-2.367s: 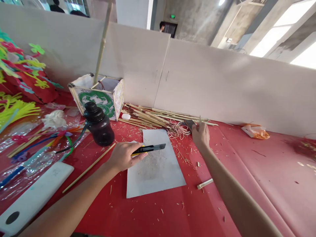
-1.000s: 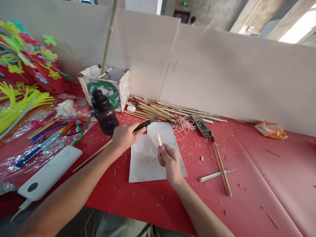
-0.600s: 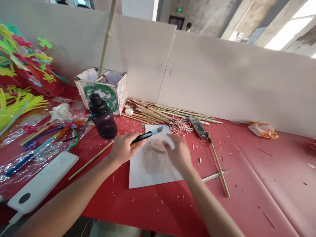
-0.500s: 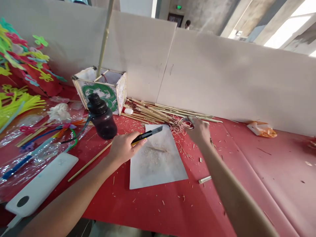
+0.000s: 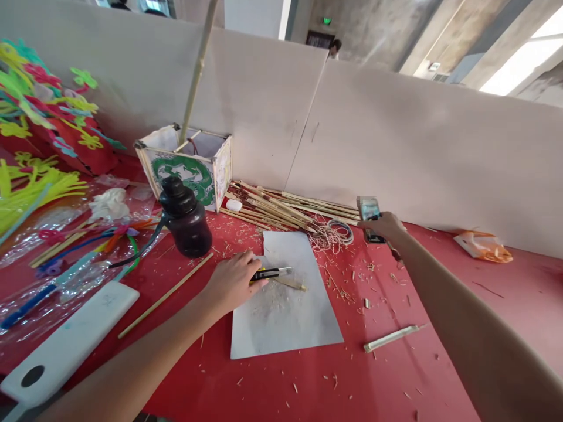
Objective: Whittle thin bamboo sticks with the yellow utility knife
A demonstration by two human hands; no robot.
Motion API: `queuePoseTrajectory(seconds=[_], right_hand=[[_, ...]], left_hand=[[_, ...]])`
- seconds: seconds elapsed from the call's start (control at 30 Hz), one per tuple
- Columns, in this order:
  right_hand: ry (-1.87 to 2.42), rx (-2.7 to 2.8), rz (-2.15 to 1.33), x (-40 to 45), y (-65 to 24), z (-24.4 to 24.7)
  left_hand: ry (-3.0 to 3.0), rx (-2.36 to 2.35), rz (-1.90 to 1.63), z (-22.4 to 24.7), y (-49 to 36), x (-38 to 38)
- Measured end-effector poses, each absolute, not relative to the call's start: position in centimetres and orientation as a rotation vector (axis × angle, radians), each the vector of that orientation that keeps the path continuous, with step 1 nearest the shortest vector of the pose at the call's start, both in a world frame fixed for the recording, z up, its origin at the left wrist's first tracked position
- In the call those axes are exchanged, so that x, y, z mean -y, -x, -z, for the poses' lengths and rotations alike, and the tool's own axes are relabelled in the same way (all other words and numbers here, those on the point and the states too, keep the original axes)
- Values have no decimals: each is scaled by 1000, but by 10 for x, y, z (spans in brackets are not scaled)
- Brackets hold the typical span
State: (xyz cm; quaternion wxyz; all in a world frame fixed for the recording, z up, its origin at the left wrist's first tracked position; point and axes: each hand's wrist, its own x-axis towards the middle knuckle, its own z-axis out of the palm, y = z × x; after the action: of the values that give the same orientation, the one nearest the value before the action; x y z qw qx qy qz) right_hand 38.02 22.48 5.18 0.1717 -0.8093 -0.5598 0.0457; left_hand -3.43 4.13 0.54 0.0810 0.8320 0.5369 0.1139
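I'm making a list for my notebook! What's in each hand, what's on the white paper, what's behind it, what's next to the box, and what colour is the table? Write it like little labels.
left hand: black-and-yellow knife, blade out
right hand: phone
on white paper: thin wooden piece, small shavings
behind paper: pile of sticks, tangled string
box: green drawing, tall pole leaning up from inside
in front of box: dark bottle, upright
table: red
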Motion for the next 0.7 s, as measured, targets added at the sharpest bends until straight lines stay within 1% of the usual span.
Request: queuePoseTrajectory(seconds=[0.13,0.23,0.3,0.37,0.43,0.53,0.7], right_hand=[[2113,1311,119,-219,-361,-76],[1893,1278,134,-199,-329,-87],[1817,1344,8,-172,-298,-86],[1711,1439,-260,-134,-261,-77],[1570,1518,-531,-88,-221,-63],[1410,1668,-763,-20,-170,-44],[1321,1512,-937,51,-136,-34]], left_hand=[[-2483,-1610,-442,-7,32,-39],[-2347,-1518,-689,-12,32,-38],[-2126,-1383,-887,-15,30,-36],[-1798,-1175,-1028,-16,24,-32],[-1447,-905,-1082,-17,15,-24],[-1058,-616,-1073,-17,0,-5],[-763,-657,-1122,-16,-12,22]])
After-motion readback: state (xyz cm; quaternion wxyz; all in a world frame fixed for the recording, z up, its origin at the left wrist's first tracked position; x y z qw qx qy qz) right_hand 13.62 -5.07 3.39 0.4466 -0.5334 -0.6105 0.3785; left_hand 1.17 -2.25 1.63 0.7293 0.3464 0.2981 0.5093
